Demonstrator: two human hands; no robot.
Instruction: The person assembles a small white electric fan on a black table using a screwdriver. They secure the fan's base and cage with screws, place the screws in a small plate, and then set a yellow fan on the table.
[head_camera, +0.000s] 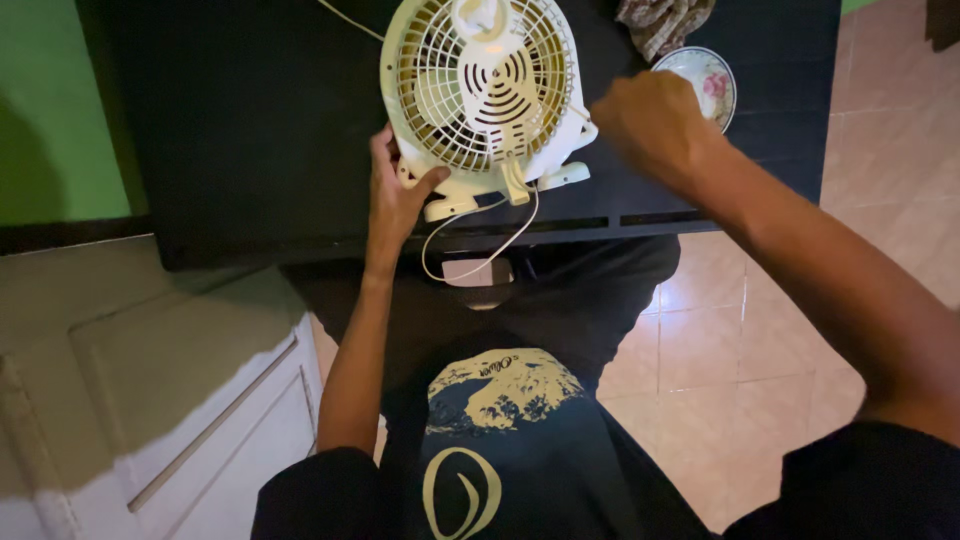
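The person's left hand (398, 195) grips the lower left rim of a small white fan (487, 92), thumb pressed against its base. The right hand (652, 118) is curled closed at the fan's right edge; whether it pinches anything cannot be seen.

The fan lies on its back near the front edge of a black table (250, 130). A slip of either hand could likely push it off the edge. Its thin white cord (480, 240) loops down over the table front and could snag. A flowered dish (703, 80) just behind the right hand might get knocked.

The fan is round, with a cream plastic grille, curved slots at its centre and short white feet.
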